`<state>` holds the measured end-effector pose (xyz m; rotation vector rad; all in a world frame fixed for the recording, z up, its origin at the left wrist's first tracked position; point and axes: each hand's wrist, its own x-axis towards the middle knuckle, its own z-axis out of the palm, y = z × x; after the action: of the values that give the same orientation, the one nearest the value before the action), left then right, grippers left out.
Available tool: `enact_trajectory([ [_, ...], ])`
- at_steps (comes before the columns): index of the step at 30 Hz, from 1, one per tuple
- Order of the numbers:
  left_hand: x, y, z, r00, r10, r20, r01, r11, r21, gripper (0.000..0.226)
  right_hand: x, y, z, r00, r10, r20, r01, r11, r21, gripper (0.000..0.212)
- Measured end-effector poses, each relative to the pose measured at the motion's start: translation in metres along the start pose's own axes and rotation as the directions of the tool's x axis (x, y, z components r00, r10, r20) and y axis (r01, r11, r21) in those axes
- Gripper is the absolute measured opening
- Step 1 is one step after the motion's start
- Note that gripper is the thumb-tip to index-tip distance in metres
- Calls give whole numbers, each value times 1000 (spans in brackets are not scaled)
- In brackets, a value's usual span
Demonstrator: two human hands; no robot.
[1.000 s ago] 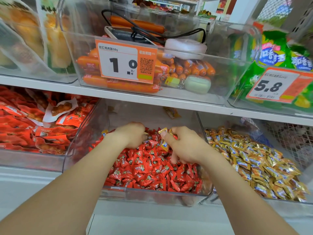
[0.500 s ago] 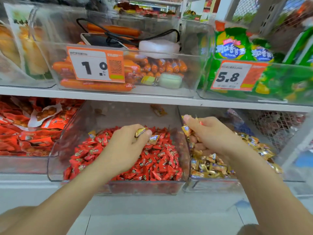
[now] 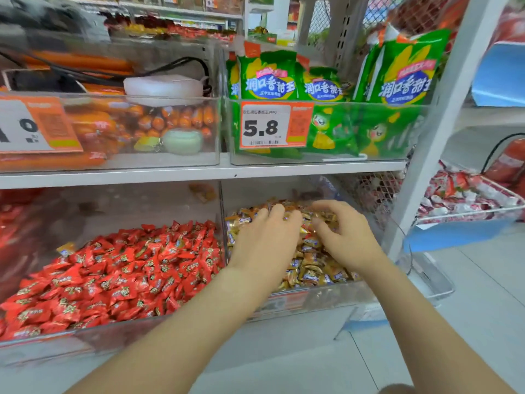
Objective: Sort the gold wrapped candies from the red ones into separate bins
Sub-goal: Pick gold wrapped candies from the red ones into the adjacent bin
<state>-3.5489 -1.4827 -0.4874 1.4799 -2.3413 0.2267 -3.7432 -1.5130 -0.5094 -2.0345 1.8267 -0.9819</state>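
Head view: left hand and right hand, loosely spread over three-o'clock gold candies, should let go low inside.

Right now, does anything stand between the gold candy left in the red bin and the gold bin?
Yes. The gold candy lies far left in the red bin, so the red candies and the clear walls where the bins meet separate it from the gold bin. Both bins are open on top.
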Motion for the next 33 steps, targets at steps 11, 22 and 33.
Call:
enact_trajectory([
  [11, 33, -7, 50, 863, -170, 476, 242, 966, -94, 60, -3, 8, -4, 995, 11, 95, -6, 998, -58, 36],
  [22, 32, -16, 48, 817, -176, 549, 230, 973, -31, 66, 16, -8, 25, 988, 67, 139, -25, 958, -284, 26],
  [33, 7, -20, 9, 980, 7, 198, -56, 969, 241, 45, 19, -37, 36, 983, -91, 162, 144, 922, -360, 62],
])
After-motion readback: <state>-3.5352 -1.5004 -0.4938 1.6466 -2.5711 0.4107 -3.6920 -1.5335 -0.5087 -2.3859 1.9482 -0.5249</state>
